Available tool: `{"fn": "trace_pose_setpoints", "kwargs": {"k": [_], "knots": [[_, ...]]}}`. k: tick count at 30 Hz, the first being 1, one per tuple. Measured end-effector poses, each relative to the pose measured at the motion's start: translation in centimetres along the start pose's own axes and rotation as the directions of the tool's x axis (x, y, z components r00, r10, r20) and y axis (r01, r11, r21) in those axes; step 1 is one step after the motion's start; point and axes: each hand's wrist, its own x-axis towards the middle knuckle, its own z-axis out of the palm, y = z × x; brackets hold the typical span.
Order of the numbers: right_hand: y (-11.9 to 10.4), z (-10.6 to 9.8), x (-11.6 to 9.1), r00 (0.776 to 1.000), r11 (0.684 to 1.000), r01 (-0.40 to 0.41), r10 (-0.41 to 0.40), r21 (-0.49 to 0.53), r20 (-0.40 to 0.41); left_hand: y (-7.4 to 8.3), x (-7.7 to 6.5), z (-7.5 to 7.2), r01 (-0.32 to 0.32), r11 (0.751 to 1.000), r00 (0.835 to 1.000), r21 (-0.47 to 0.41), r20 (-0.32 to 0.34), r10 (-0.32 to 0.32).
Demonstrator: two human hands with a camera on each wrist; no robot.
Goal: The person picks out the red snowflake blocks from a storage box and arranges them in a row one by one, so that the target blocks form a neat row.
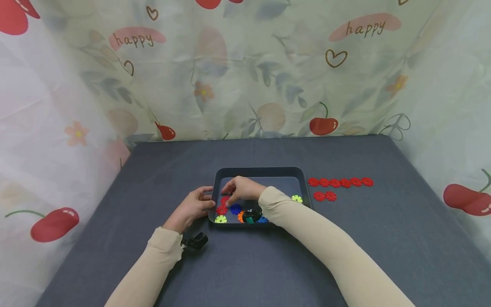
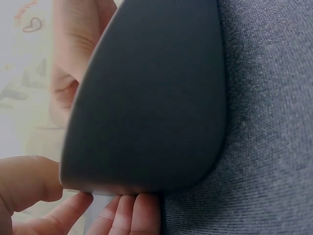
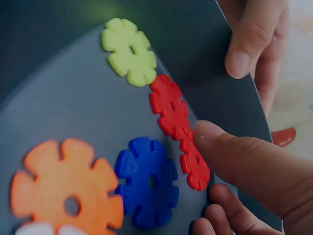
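Observation:
A dark rectangular tray (image 1: 261, 172) stands on the table with several flower-shaped plastic building discs inside. My left hand (image 1: 192, 207) holds its left side, the thumb over the rim and the fingers against the outer wall. Inside the tray, my right hand (image 1: 245, 188) has thumb and fingertips at opposite edges of a red building disc (image 3: 197, 171) by the left wall. A second red disc (image 3: 168, 105) adjoins it, then a yellow-green disc (image 3: 129, 51) towards the corner. Close by lie a blue disc (image 3: 146, 181) and an orange disc (image 3: 68, 186). The right wrist camera covers part of the tray.
To the right of the tray, several red discs (image 1: 335, 183) lie in a row on the grey cloth-covered table (image 1: 245, 264). Two more red discs (image 1: 324, 196) lie in front of them. Another yellow-green disc (image 1: 296, 199) is at the tray's right side. A patterned curtain (image 1: 245, 76) hangs behind.

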Motion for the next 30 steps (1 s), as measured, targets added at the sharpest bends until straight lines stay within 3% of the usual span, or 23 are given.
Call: {"fn": "trace_pose_setpoints", "kwargs": {"k": [19,25,30], "knots": [[-0.2,0.5,1.0,0.998,0.997,-0.049,0.047,-0.052,-0.039,0.2,-0.1,0.1,-0.003,1.000,1.000,0.011,-0.002,0.003],[-0.6,0.5,1.3,0.997,0.991,-0.078,0.075,-0.108,-0.028,0.0,0.0,0.1,-0.001,1.000,1.000,0.012,-0.008,0.002],[-0.8,0.5,1.2,0.999,0.981,-0.043,0.038,-0.188,-0.030,0.2,-0.2,0.0,-0.008,1.000,1.000,0.003,0.004,0.008]]}}
